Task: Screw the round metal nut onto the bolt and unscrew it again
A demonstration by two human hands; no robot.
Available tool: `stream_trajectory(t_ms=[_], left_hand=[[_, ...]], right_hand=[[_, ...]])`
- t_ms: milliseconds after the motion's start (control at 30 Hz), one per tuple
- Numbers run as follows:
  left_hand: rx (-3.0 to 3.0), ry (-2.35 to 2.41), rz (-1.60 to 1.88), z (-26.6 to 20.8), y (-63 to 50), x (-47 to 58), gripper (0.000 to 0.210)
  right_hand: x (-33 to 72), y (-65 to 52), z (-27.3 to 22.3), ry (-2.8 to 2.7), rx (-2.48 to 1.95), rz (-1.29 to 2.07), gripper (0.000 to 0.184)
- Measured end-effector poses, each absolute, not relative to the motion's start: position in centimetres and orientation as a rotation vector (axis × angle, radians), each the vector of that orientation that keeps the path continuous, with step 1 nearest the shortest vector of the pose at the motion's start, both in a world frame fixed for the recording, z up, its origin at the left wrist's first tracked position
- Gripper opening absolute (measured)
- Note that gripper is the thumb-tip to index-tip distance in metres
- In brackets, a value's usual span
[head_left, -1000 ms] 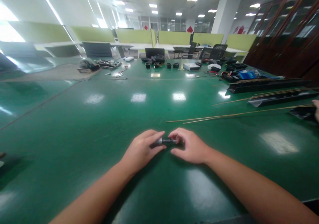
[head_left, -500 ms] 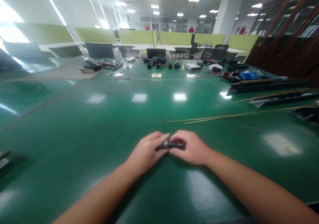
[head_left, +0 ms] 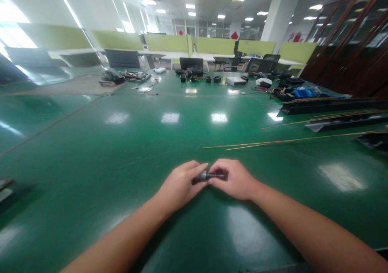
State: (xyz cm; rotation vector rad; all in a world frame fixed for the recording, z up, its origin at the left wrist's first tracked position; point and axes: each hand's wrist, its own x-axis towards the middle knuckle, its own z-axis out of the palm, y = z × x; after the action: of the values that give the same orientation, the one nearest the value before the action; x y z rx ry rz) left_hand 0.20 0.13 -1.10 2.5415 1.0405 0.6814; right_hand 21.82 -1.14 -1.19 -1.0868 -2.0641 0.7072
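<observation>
Low in the middle of the view, a small grey-and-black cylindrical part (head_left: pixel 202 176) lies across both hands, just over the green table (head_left: pixel 145 135). Its thick grey end sits between the thumb and fingers of my left hand (head_left: pixel 179 183). From there a narrower, ridged dark shaft runs right, into the curled fingers of my right hand (head_left: pixel 235 179). Both hands are closed round the part, their fingertips close together. The outer ends are partly hidden, and its exact kind cannot be made out.
Thin brass-coloured rods (head_left: pixel 257 144) reach in from the right, past dark metal channels (head_left: pixel 342 121). Black boxes, a white device (head_left: pixel 235 81) and cables stand along the far edge. A flat object (head_left: pixel 5 188) shows at the left edge.
Both hands keep their hold on the part, and the grip looks nearly the same. The view has shifted very slightly.
</observation>
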Motion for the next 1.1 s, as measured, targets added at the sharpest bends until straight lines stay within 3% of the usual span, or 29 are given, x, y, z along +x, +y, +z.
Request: stream_trajectory(t_ms=[1100], left_hand=[[2.527,1.111,0.724,-1.09,0.33,-0.32,0.032]], right_hand=[[22.05,-0.93,-1.32,-2.028,-1.164,0.718,0.006]])
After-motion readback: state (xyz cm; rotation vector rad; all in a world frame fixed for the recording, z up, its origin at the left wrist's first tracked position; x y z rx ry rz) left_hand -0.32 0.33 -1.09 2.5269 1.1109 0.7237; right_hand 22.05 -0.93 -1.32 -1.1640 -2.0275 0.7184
